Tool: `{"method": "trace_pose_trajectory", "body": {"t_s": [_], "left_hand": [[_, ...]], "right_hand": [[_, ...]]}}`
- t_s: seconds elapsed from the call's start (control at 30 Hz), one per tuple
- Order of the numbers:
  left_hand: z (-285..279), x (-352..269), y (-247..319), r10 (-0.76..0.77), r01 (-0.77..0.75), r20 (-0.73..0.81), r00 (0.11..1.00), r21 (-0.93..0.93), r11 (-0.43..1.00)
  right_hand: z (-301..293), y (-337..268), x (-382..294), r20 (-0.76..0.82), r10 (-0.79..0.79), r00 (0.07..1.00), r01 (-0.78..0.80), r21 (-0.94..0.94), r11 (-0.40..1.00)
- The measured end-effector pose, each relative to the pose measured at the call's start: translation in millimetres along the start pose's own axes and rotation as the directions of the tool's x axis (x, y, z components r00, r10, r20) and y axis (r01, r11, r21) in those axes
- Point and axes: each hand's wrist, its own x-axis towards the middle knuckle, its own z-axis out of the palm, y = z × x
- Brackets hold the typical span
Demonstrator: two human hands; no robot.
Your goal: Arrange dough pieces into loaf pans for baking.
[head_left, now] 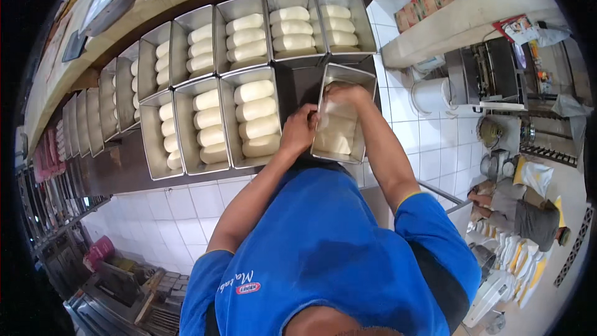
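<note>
In the head view, a metal loaf pan [366, 147] stands slightly angled at the table's right end, with pale dough rolls [334, 137] inside. My right hand [344, 94] reaches into its far end, over the dough; its fingers are blurred and partly hidden. My left hand [300, 128] is at the pan's left wall, fingers bent; whether it grips the rim is unclear. To its left stands another loaf pan [278, 137] holding a column of smooth dough rolls [258, 117]. Similar filled pans [215, 32] form a row behind.
The dark table [121, 168] carries more pans to the left. A shelf edge [112, 18] curves above the back row. White floor tiles [406, 130] and a white bucket [431, 95] are at the right. Another person [527, 214] is near stacked bags at the far right.
</note>
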Motion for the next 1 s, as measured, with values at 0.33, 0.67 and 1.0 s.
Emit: {"method": "trace_pose_trajectory", "body": {"t_s": [0.33,0.67,1.0], "left_hand": [[-13,18,6,-0.046,0.048,0.057,0.997,-0.034,0.998],[-8,-7,-5,-0.029,0.03,0.101,0.994,-0.008,1.0],[-13,0,11,-0.01,0.013,0.083,0.997,-0.034,0.999]], "right_hand": [[45,-53,-33,-0.093,0.341,0.936,-0.331,0.106,0.938],[123,-63,-63,-0.125,0.403,0.906,-0.416,-0.096,0.904],[159,-85,-92,-0.155,0.432,0.888,-0.459,-0.315,0.83]]}}
